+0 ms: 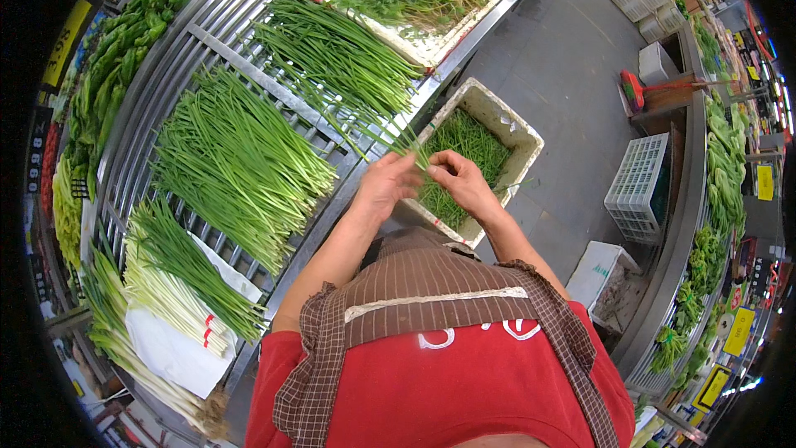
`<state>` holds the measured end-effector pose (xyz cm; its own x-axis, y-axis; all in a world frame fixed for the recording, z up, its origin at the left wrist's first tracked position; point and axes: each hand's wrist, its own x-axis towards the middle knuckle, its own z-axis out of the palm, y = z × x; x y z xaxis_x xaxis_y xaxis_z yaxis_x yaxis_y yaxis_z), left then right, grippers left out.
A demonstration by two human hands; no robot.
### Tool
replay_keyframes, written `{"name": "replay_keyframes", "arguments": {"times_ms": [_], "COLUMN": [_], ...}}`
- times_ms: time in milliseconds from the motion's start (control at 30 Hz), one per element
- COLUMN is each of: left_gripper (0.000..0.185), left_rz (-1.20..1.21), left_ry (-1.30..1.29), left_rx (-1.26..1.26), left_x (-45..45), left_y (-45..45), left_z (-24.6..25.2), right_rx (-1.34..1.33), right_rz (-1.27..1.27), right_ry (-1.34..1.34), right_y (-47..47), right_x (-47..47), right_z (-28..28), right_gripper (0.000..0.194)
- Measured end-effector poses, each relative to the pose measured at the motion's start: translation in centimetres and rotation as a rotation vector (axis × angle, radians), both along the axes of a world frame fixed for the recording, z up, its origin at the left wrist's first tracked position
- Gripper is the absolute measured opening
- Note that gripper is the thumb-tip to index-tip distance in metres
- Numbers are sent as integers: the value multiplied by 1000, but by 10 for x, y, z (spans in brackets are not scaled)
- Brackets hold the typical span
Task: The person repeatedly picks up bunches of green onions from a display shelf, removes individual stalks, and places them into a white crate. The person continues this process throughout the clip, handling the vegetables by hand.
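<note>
My left hand (390, 183), slightly blurred, is at the near ends of a few thin green stalks (410, 143), which look like Chinese chives. Thumb and fingers of my right hand (457, 177) pinch the same stalks. Both hands are above the near edge of a white foam box (525, 155) holding loose green trimmings (466, 143). To the left, a large pile of chives (230, 155) lies on a metal slatted rack (217, 43), with a smaller pile (348, 56) beyond it. Whether my left fingers grip the stalks is unclear.
A foam tray (435, 56) of leafy herbs stands at the rack's far end. Pale yellow stalks with red bands (180, 298) and scallions (149, 379) lie at lower left. Right of the grey floor (547, 62) are a white plastic crate (634, 180), a foam box (597, 274) and a vegetable shelf (678, 199).
</note>
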<state>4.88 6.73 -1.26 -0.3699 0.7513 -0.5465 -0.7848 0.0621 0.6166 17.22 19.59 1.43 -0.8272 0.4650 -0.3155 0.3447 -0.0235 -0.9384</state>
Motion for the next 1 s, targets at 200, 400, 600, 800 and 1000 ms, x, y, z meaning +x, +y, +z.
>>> {"name": "replay_keyframes", "arguments": {"times_ms": [200,400,600,800,1000], "left_gripper": [15,17,24,25,22], "left_rz": [3,112,-34,-45,25], "left_ry": [51,70,180,213,91], "left_rx": [-45,-35,-42,17,-66], "left_x": [4,-4,0,7,17], "left_y": [10,9,14,19,15], "left_z": [-2,-9,-1,0,-8], "right_rx": [-95,-63,-160,-110,-103], "right_rz": [-175,-540,-79,-2,-169], "right_ry": [15,17,-218,8,5], "right_y": [-7,32,43,9,20], "right_x": [1,20,38,16,22], "right_z": [-12,-39,-18,-7,-12], "right_gripper": [16,32,49,17,18]}}
